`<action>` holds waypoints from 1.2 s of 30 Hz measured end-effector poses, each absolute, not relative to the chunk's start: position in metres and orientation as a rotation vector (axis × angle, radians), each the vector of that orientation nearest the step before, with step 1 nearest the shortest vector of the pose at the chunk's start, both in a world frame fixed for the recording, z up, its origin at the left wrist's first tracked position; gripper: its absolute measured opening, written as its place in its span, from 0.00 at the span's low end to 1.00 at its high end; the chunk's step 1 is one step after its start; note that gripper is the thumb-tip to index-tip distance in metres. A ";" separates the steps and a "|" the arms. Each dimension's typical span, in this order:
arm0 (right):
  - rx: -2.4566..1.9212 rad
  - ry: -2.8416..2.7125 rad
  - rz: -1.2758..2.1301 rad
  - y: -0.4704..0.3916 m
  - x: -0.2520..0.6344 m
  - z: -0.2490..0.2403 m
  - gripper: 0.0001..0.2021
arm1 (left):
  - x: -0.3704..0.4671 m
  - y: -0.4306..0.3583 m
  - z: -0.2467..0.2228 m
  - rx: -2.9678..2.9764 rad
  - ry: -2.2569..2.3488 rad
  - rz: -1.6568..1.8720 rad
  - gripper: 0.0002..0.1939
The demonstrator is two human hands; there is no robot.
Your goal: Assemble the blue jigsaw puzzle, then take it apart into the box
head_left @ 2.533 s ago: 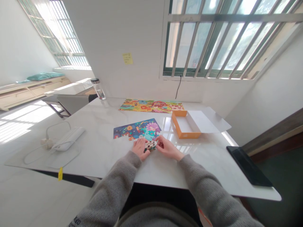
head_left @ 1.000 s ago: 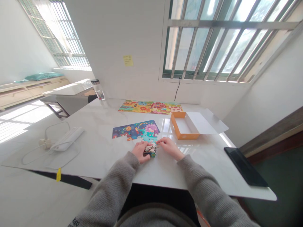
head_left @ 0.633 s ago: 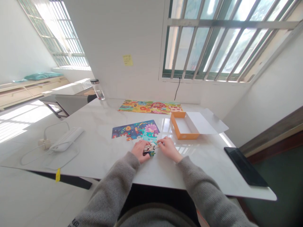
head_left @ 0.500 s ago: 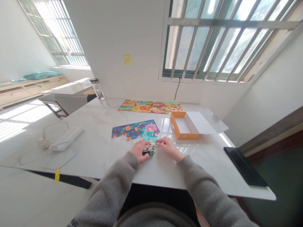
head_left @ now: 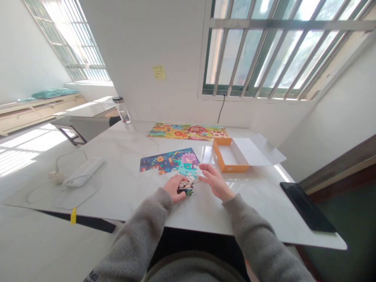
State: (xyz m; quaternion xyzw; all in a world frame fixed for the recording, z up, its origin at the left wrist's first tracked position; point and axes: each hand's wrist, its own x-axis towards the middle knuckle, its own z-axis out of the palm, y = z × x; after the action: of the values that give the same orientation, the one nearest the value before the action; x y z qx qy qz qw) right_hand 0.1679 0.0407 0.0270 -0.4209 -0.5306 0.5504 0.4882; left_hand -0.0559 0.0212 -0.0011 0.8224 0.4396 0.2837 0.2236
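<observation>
Right, white marbled surface [head_left: 126, 188], glossy, window glare on it near the orange box [head_left: 235, 168]. Left hand [head_left: 175, 188] grips the stack of puzzle pieces [head_left: 186, 186] at the near middle, thumb on the near side, fingers over the far side. Right hand [head_left: 214, 181] is just beside it, fingers extended; a thin pale piece [head_left: 196, 181] is at its fingertips, can't tell if pinched. Part-built dark blue puzzle [head_left: 169, 161] lies flat just beyond the hands, lower edge stepped. Farm-picture puzzle [head_left: 189, 132] lies flat behind it, by the wall [head_left: 132, 39]. Box is open, white flap [head_left: 258, 149] out to its right. White power strip [head_left: 85, 172] and cable [head_left: 94, 192] at left, clear bottle [head_left: 123, 113] upright at far left corner, black tablet-like slab [head_left: 308, 207] at right edge. Room: bright, barred window [head_left: 264, 58] above right, second window [head_left: 79, 43] far left, yellow note [head_left: 159, 72] on wall, teal cushion [head_left: 55, 93] on a low cabinet [head_left: 38, 109].
</observation>
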 end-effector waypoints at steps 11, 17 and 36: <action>-0.941 -0.794 1.578 0.052 0.174 0.029 0.13 | -0.057 0.017 0.012 2.274 1.155 0.716 0.19; -0.906 -0.814 1.572 0.058 0.173 0.028 0.13 | -0.056 0.014 0.016 2.263 1.191 0.661 0.18; -1.006 -1.456 1.230 0.054 0.146 0.004 0.17 | -0.055 0.020 -0.002 2.283 1.213 0.722 0.19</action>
State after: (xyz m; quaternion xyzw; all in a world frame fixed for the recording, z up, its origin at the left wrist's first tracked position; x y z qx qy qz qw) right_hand 0.1461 0.0535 0.0036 -0.4111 -0.5949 0.5027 0.4737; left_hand -0.0549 0.0204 -0.0015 0.8284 0.4400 0.2620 0.2269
